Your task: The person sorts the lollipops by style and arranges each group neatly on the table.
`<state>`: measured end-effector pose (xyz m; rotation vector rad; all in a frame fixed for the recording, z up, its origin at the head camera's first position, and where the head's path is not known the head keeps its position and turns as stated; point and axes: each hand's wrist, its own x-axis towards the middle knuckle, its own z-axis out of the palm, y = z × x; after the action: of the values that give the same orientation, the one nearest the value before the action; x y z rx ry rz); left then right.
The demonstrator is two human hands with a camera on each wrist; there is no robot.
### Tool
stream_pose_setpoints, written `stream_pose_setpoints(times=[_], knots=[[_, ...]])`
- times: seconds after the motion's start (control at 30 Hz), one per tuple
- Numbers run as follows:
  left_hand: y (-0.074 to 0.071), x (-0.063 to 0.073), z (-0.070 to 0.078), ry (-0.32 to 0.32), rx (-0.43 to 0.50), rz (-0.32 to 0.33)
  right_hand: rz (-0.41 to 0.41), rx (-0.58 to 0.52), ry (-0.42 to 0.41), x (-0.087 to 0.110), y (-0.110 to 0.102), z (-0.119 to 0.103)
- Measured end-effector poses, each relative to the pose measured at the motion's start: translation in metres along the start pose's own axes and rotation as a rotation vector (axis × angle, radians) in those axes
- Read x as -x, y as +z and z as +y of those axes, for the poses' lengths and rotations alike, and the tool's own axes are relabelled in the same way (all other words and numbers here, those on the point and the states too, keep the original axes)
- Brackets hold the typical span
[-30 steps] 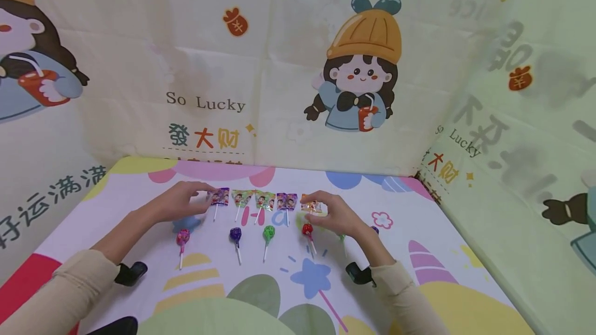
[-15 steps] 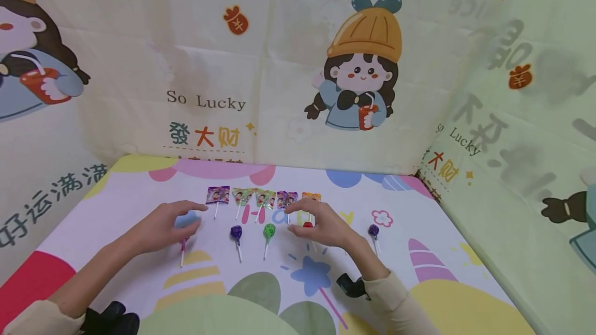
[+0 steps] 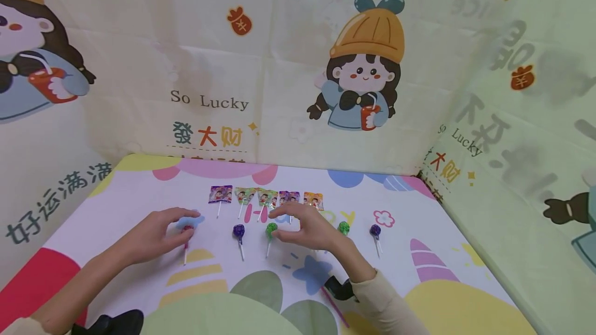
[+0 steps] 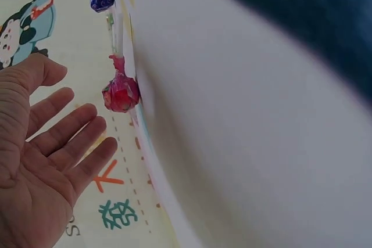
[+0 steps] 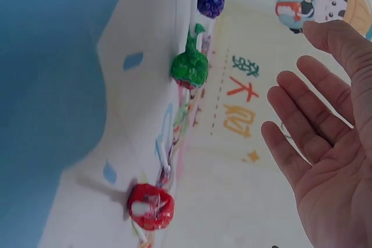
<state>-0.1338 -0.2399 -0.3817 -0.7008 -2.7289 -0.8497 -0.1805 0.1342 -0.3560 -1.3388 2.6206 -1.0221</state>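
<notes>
My left hand (image 3: 149, 237) hovers over the pink lollipop (image 3: 186, 244), fingers apart and holding nothing. Its thumb partly covers that candy in the head view; the left wrist view shows the pink ball (image 4: 121, 94) beyond the fingertips. With thumb and fingers spread, my right hand (image 3: 309, 229) is beside the green lollipop (image 3: 271, 229), its thumb tip overlapping the ball's edge. A purple lollipop (image 3: 239, 231) lies between the hands. The red lollipop (image 5: 151, 206) shows in the right wrist view, but the right hand hides it in the head view.
Behind runs a row of flat-wrapped lollipops: purple (image 3: 220, 194), two green, another purple (image 3: 289, 196) and orange (image 3: 314, 200). Right of the right hand lie another green lollipop (image 3: 343, 228) and a purple one (image 3: 375, 231). A printed cloth wall (image 3: 288, 66) borders the table's back.
My left hand has left the purple-wrapped lollipop at the back row's left end and come nearer, over the pink one. My right hand has moved left from the orange-wrapped lollipop to the green one.
</notes>
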Motion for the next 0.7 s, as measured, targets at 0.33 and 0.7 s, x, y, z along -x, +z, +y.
stream_pose_setpoints(times=[0.33, 0.7], knots=[[-0.006, 0.001, -0.003, -0.074, 0.008, -0.113, -0.040, 0.028, 0.006, -0.021, 0.017, -0.004], [-0.010, -0.002, -0.008, -0.118, 0.029, -0.243, -0.101, 0.089, 0.101, -0.047, 0.039, -0.010]])
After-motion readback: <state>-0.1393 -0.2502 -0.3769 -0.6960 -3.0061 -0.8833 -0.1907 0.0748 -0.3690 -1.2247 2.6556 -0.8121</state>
